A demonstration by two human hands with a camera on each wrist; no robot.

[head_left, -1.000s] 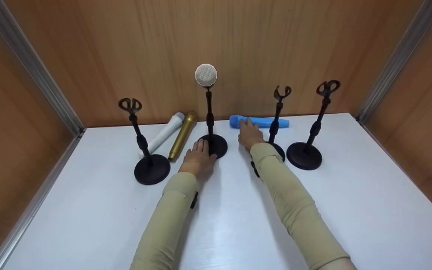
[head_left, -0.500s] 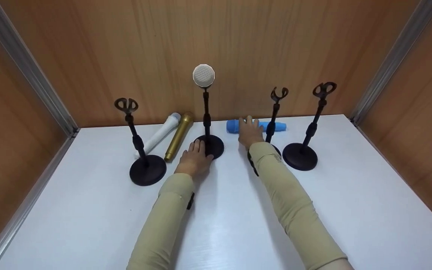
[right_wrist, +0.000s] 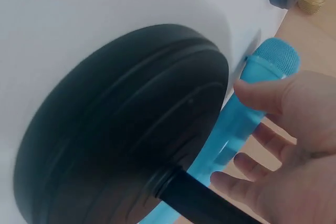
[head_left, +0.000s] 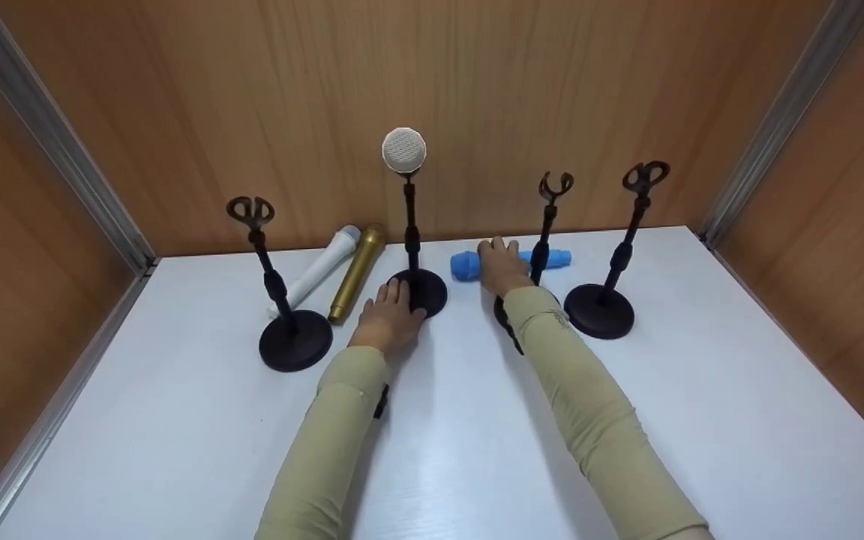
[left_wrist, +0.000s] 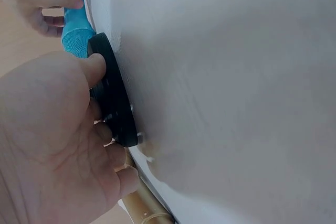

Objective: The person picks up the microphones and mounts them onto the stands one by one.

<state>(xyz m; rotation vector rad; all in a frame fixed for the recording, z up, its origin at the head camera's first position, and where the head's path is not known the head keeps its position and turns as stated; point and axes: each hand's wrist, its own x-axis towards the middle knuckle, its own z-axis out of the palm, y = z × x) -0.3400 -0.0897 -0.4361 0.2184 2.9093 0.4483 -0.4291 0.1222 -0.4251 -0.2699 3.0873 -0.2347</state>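
At the middle microphone stand, which bears a microphone with a pale mesh head, my left hand holds the round black base, thumb on its rim. Farther right, my right hand grips a blue microphone lying on its side near the back of the table. In the right wrist view, the thumb is on one side of the blue barrel and the fingers are on the other. Close beside this hand rises a black stand with a U-shaped clip; its base partly hides the blue microphone.
A white microphone and a gold microphone lie side by side at the back left. Bare-clipped stands rise at left and far right. Wooden panels border the white table.
My right hand now wraps the blue microphone, whose mesh-headed end has shifted slightly toward me. The left hand stays at the middle stand's base. The head view has drifted a little.
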